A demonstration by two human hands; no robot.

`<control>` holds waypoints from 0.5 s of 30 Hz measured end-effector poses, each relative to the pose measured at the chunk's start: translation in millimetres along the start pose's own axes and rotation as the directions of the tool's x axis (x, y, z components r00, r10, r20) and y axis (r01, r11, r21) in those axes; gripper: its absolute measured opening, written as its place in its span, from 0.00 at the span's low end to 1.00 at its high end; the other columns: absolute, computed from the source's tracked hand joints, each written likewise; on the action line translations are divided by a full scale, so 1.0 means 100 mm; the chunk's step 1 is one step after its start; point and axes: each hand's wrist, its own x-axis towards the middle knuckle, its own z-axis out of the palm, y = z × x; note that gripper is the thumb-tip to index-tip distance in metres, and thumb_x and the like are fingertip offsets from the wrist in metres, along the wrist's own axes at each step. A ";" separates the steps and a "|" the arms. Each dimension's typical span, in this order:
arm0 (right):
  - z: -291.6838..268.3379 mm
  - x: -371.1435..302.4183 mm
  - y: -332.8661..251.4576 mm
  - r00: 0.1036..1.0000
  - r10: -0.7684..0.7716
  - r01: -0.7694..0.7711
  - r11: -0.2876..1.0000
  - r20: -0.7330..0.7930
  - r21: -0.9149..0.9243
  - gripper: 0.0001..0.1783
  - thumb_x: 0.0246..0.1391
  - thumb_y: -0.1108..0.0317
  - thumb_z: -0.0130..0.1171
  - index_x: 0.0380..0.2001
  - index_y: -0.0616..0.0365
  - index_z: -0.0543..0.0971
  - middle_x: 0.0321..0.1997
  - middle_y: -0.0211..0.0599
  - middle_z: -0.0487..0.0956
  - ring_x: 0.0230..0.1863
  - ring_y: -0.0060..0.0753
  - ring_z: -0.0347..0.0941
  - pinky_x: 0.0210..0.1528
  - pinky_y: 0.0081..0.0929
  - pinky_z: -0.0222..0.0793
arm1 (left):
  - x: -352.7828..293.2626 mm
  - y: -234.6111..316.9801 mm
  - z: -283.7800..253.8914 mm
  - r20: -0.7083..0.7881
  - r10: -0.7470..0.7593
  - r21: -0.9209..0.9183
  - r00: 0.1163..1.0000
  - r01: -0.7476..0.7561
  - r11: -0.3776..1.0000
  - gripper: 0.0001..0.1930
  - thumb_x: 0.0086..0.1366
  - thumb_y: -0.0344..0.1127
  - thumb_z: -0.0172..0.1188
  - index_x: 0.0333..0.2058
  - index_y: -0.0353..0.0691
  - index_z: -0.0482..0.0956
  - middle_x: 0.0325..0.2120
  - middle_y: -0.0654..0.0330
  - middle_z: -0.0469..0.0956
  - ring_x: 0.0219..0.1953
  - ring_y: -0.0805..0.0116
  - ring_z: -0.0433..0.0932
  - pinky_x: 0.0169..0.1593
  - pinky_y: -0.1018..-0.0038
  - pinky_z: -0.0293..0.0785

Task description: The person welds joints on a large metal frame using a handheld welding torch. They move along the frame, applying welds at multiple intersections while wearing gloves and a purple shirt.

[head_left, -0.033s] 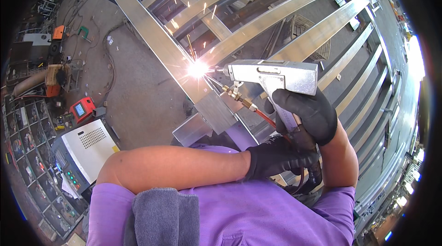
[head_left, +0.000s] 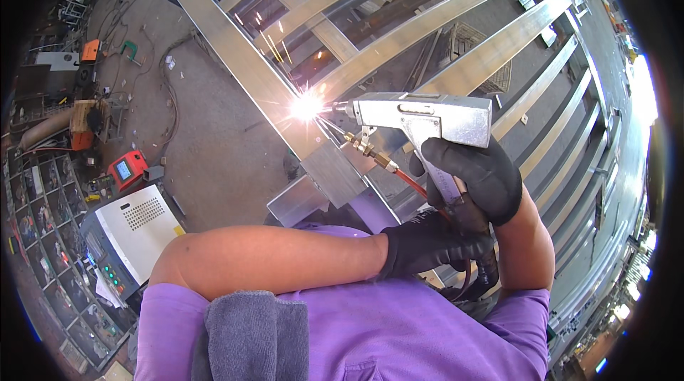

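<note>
Plainly, left of our metal frame point(head_left: 237, 60) lies grey floor point(head_left: 206, 138); our right hand point(head_left: 486, 176) grips a lettered torch point(head_left: 462, 119), our left hand point(head_left: 438, 242) its lower end.

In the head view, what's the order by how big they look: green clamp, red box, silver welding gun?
1. silver welding gun
2. red box
3. green clamp
Apparent size only: the gun is nearer the camera.

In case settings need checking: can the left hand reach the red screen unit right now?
Probably not: the left hand is over to the right, at the lower end of the welding gun, while the red screen unit sits far left.
</note>
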 end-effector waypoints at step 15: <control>-0.08 -0.04 0.10 0.993 -0.071 0.066 0.996 0.096 0.059 0.29 0.65 0.69 0.58 0.67 0.63 0.70 0.43 0.39 0.82 0.45 0.32 0.78 0.53 0.34 0.73 | -0.01 0.04 0.01 -0.007 -0.126 0.005 0.992 0.126 0.992 0.20 0.74 0.52 0.59 0.45 0.39 0.84 0.39 0.60 0.85 0.42 0.71 0.82 0.44 0.72 0.79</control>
